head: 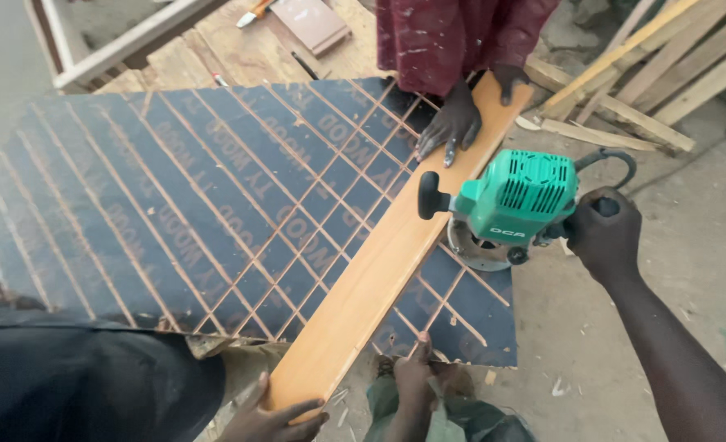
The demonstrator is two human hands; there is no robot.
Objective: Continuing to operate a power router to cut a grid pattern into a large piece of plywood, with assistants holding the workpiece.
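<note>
Right hand [604, 233] clamped on router [514, 205] handle, right of plank [387, 254]. Left hand [277, 417] grips plank's near end. Plank lies diagonally across dark panel [175, 205]; another person's hands [453, 123] press far end. Keep router base flat, tight against plank edge. Watch the hand [416, 372] at panel's near edge.

One router [516, 200], one plank [395, 245], one dark board [175, 196], five hands [604, 233].

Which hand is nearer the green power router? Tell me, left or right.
Right. The right hand grips the side handle of the green power router; the left hand holds the near end of the long orange-brown wooden plank, far from the router.
</note>
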